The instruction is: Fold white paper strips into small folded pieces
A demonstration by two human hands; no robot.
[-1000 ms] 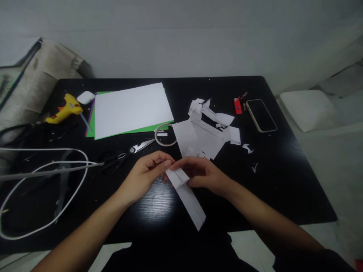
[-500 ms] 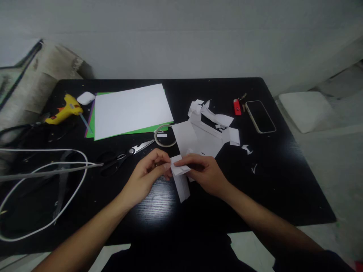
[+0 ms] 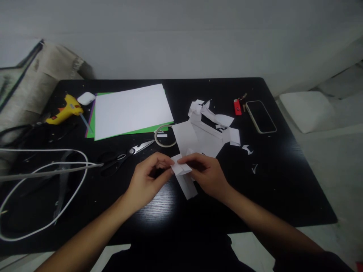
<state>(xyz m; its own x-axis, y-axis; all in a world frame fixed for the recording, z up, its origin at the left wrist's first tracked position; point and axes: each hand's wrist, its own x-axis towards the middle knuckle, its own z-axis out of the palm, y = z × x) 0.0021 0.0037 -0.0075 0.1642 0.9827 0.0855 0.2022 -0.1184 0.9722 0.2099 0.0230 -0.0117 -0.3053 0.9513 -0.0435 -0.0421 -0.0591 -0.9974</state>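
Two bare hands pinch a folded white paper strip [image 3: 186,181] at its far end, the left hand [image 3: 144,181] and right hand [image 3: 208,175] pressing a fold, judging by the grip. A sharper crease calls for firm fingertips. Beyond the grip lie white paper offcuts [image 3: 210,132] on the black wooden table [image 3: 283,189], which stands against a white wall [image 3: 181,37].

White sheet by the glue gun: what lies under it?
Under the white sheet, a green sheet and a purple edge peek out; the rest is covered.
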